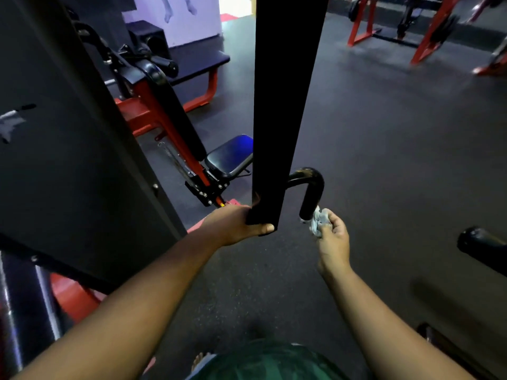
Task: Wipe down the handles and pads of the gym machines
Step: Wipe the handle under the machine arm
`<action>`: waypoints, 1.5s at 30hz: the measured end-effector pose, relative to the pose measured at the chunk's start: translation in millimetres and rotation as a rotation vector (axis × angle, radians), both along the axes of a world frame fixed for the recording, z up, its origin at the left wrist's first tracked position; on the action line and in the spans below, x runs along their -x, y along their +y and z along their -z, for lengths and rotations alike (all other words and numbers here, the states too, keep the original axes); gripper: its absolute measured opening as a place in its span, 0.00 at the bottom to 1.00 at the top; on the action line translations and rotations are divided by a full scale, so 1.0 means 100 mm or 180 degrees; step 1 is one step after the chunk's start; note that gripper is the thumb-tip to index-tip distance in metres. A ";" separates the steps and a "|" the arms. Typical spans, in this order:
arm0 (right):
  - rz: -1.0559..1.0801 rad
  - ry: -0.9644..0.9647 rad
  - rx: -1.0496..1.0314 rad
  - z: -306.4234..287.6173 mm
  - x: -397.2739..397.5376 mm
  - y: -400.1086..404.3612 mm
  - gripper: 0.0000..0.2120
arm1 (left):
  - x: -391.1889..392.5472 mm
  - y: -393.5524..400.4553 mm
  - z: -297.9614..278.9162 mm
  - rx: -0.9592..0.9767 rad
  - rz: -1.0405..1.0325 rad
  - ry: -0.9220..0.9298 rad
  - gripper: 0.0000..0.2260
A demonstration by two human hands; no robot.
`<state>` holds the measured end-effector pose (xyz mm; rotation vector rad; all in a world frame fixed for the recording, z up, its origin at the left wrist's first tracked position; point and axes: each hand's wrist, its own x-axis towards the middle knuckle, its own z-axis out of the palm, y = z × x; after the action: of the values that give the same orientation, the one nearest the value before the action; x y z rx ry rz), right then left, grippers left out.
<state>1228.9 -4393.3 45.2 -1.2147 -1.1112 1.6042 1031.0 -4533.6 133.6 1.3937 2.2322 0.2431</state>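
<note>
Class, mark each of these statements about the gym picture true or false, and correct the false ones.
1. The right hand holds a crumpled cloth at the tip of the curved black handle. True.
2. The left hand hangs free. False: it grips the bottom end of the black hanging bar.
3. The seat pad is red. False: it is dark, with a blue sheen.
4. The floor is dark. True.
</note>
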 end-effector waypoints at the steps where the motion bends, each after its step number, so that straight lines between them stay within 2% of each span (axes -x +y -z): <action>1: 0.0091 -0.0118 -0.0141 -0.02 0.00 -0.12 0.15 | 0.06 -0.04 -0.01 0.0060 0.0142 -0.0073 0.33; 3: 0.0206 -0.0334 -0.0483 -0.07 0.03 -0.47 0.17 | 0.24 -0.20 0.01 0.0097 0.0348 -0.0060 0.34; 5: 0.0185 -0.0753 -0.1113 -0.11 0.08 -0.85 0.19 | 0.41 -0.43 0.06 0.0027 0.0549 0.0111 0.29; 7: 0.0009 -0.1072 -0.2151 -0.17 0.18 -1.20 0.22 | 0.54 -0.66 0.11 -0.0044 0.0755 0.0280 0.25; 10: -0.0482 -0.1454 -0.3770 -0.28 0.45 -1.50 0.21 | 0.63 -0.92 0.16 -0.0359 0.0846 0.0376 0.25; 12: -0.0759 -0.2020 -0.4223 -0.26 0.69 -1.54 0.22 | 0.65 -1.04 0.17 -0.0604 0.0891 0.0384 0.24; 15: -0.0831 -0.2692 -0.3674 -0.12 1.00 -1.55 0.27 | 0.65 -1.15 0.21 -0.0902 0.0812 0.0112 0.17; 18: -0.0874 -0.2821 -0.3166 -0.20 1.26 -1.74 0.30 | 0.70 -1.18 0.28 -0.1174 0.0695 -0.0039 0.14; 22: -0.1389 -0.2546 -0.3537 -0.27 1.19 -1.96 0.23 | 0.77 -1.16 0.30 -0.1296 0.0605 -0.0201 0.10; 24: -0.1033 -0.2501 -0.3352 -0.42 1.05 -1.78 0.23 | 0.77 -1.13 0.27 -0.1207 0.0583 -0.0139 0.11; 26: -0.0849 -0.2811 -0.3092 -0.54 1.03 -1.55 0.29 | 0.74 -1.11 0.25 -0.1109 0.0576 -0.0093 0.10; 29: -0.1285 -0.3522 -0.3054 -0.58 1.25 -1.53 0.30 | 0.71 -1.07 0.23 -0.1055 0.0541 0.0015 0.08; 32: -0.1219 -0.3137 -0.2714 -0.41 1.34 -1.77 0.28 | 0.76 -1.04 0.24 -0.1054 0.0455 0.0049 0.11; 34: -0.1370 -0.2640 -0.2924 -0.36 1.27 -1.95 0.26 | 0.78 -1.04 0.26 -0.1093 0.0523 0.0061 0.13; 36: -0.1072 -0.2210 -0.3058 -0.38 1.18 -1.98 0.19 | 0.80 -1.05 0.25 -0.1069 0.0595 0.0122 0.13; 38: -0.0690 -0.2232 -0.3129 -0.50 1.14 -1.78 0.19 | 0.79 -1.06 0.23 -0.1017 0.0602 0.0214 0.11; 40: -0.0850 -0.2993 -0.3209 -0.64 1.21 -1.49 0.22 | 0.76 -1.05 0.23 -0.1020 0.0592 0.0290 0.09; 43: -0.1523 -0.4420 -0.3484 -0.80 1.47 -1.28 0.11 | 0.70 -1.04 0.21 -0.1008 0.0514 0.0311 0.11; 45: -0.1827 -0.4440 -0.3585 -0.78 1.58 -1.29 0.09 | 0.68 -1.04 0.21 -0.0982 0.0428 0.0251 0.14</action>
<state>1070.9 -4522.5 122.8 -1.0907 -2.8318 -0.0799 962.7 -4637.1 112.9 1.7336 2.2209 0.5112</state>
